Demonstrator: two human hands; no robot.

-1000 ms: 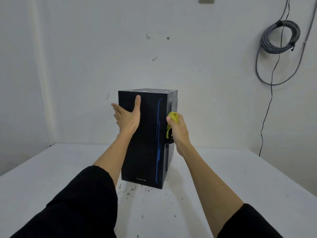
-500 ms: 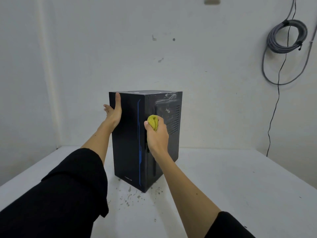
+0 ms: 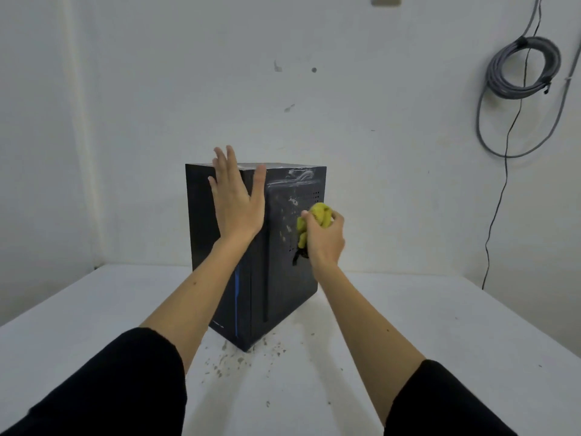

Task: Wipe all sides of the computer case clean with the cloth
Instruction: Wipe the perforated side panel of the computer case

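A black computer case [image 3: 283,278] with a blue stripe stands upright on the white table [image 3: 408,341], one corner turned toward me. My left hand [image 3: 235,199] lies flat with straight fingers against the upper front panel. My right hand [image 3: 323,239] grips a bunched yellow cloth [image 3: 317,215] and presses it on the case's right side panel, which carries pale smears and dusty marks near the top.
Grey specks of dirt [image 3: 239,360] lie on the table in front of the case's near corner. A coiled grey cable [image 3: 522,70] hangs on the wall at the upper right, with a thin black wire running down beside it. White walls close the back and left.
The case has turned so more of its right side faces me. My left hand moved from the left edge onto the front panel. My right hand carried the cloth rightward across the side panel.
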